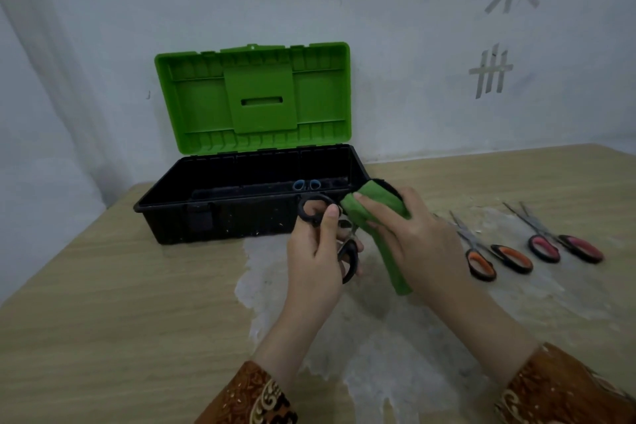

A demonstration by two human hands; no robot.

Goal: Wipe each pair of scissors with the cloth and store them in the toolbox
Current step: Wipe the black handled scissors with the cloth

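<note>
My left hand (318,251) grips a pair of black-handled scissors (348,260) by the handles, just in front of the toolbox. My right hand (411,237) holds a green cloth (378,213) wrapped over the blades, which are hidden under it. The black toolbox (165,208) stands open with its green lid (254,96) upright; a blue-handled pair of scissors (305,185) lies inside. On the table to the right lie an orange-handled pair (492,256) and a pink-handled pair (559,244).
The wooden table (103,303) has a worn whitish patch (378,337) under my hands. A pale wall with tape marks (490,70) rises right behind the toolbox. The table's left edge runs diagonally near the toolbox's left end.
</note>
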